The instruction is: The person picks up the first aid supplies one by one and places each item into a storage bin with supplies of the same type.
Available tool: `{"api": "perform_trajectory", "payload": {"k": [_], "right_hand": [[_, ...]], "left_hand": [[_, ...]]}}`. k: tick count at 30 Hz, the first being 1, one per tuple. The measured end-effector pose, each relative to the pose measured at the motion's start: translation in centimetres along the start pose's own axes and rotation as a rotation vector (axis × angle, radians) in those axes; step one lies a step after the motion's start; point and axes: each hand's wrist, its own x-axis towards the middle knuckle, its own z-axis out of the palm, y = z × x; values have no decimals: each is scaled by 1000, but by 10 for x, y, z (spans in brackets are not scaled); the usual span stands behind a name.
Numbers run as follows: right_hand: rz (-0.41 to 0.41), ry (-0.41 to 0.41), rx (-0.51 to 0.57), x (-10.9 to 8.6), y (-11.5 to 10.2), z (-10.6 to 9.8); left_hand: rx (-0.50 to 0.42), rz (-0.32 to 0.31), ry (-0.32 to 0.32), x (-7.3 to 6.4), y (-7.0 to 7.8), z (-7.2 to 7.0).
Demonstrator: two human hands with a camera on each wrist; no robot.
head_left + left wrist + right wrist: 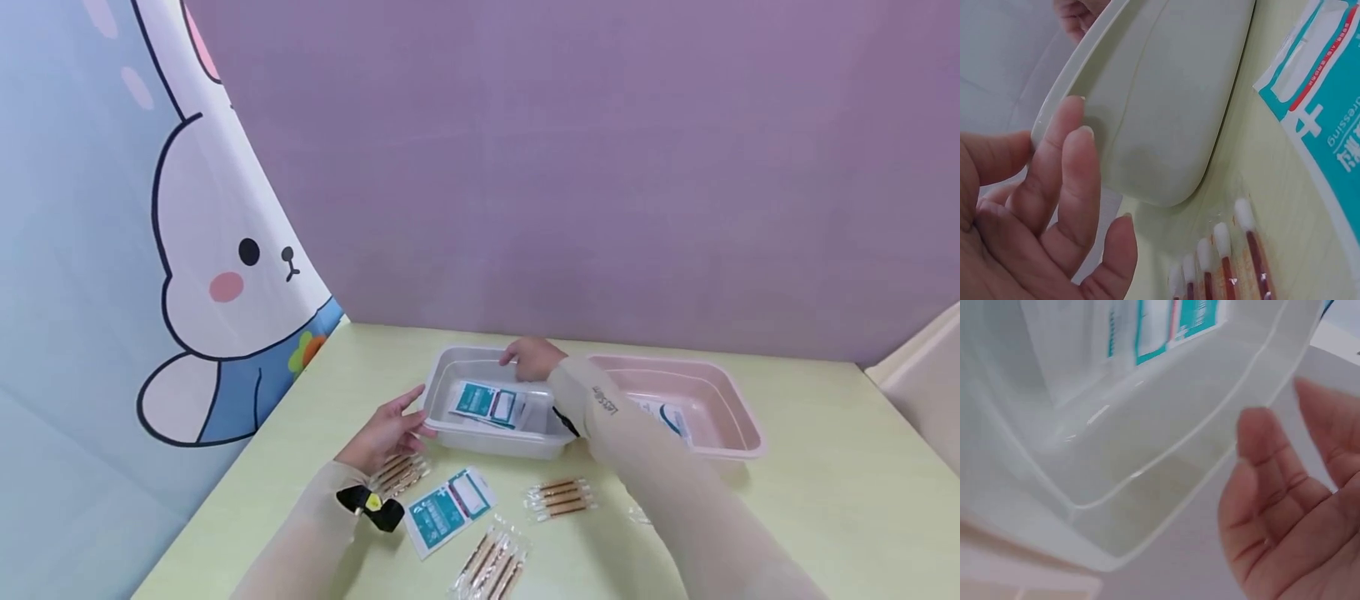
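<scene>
Observing from the head, we log teal-and-white packets (483, 403) inside the grey-white tray (495, 442) on the surface (255, 512); left wrist: left hand (1035, 215) spread at its rim, near swabs (1229, 269); right wrist: right hand (1297, 503) bent-fingered by the rim, whether pinching we cannot tell.

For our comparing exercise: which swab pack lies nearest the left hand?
The leftmost swab pack, close beside the left hand; the others lie farther right.

Left grip (386, 435) — fingers (1080, 164) spread | right grip (536, 360) — fingers (1264, 434) loosely bent | arms (667, 479) outstretched
</scene>
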Motion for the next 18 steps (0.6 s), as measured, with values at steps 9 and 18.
{"api": "perform_trajectory", "payload": {"k": [9, 18], "right_hand": [[-288, -167, -118, -22, -31, 15], [-416, -228, -143, -50, -42, 55]], "left_hand": [[-7, -2, 3, 1, 1, -2], [-6, -4, 5, -1, 1, -1]]}}
